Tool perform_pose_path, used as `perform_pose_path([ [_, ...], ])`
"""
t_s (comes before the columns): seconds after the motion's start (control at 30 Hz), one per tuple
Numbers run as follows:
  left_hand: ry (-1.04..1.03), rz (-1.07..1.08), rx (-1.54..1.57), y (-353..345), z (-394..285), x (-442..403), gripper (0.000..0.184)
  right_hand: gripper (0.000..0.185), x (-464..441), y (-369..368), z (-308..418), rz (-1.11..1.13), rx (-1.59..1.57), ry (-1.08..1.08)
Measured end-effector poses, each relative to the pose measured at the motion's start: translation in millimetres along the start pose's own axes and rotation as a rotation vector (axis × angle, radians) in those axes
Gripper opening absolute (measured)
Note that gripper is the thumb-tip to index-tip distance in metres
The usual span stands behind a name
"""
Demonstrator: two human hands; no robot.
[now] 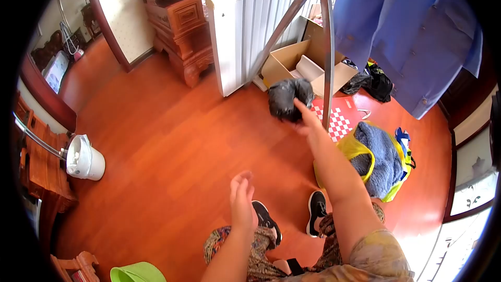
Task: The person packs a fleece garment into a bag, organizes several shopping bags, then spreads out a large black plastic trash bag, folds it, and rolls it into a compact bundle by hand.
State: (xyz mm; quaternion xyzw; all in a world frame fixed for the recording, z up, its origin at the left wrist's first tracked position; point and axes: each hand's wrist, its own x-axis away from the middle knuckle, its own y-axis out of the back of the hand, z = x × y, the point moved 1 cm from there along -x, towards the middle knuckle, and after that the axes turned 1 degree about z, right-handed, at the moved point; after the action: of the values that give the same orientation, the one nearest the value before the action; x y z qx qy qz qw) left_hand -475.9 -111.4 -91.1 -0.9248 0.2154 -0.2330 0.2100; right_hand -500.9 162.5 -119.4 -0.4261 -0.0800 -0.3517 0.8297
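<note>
My right hand (305,117) reaches far forward with its fingers on a bundled black plastic bag (284,98), gripping its near right side. Part of the grip is hidden behind the hand. The bag is in front of an opened cardboard box (284,62). My left hand (242,192) hangs over the wooden floor, above my shoes, with loosely bent fingers and nothing in it. Just right of the black bag lies a red and white checked bag (339,122). Beside my right forearm a yellow bag (355,149) holds a grey-blue fluffy cloth (377,151).
A metal rack pole (328,57) rises beside the box, with blue clothes (412,36) hanging at right. A white slatted panel (245,36) leans behind. More black bags (377,82) lie under the clothes. A white bucket (86,159) and a light green container (136,273) are at left.
</note>
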Motion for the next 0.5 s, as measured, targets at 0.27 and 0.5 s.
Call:
perform_pose_path([
  [0.27,0.073,0.011,-0.015,-12.9,-0.9,-5.5,0.026,0.056,-119.0,18.7,81.8,-0.333,0.003,0.401],
  [0.5,0.080,0.131,0.218,-10.0,-1.1,-15.2,0.040,0.041,-63.3,68.7,-28.7,-0.184,0.511,-0.084],
])
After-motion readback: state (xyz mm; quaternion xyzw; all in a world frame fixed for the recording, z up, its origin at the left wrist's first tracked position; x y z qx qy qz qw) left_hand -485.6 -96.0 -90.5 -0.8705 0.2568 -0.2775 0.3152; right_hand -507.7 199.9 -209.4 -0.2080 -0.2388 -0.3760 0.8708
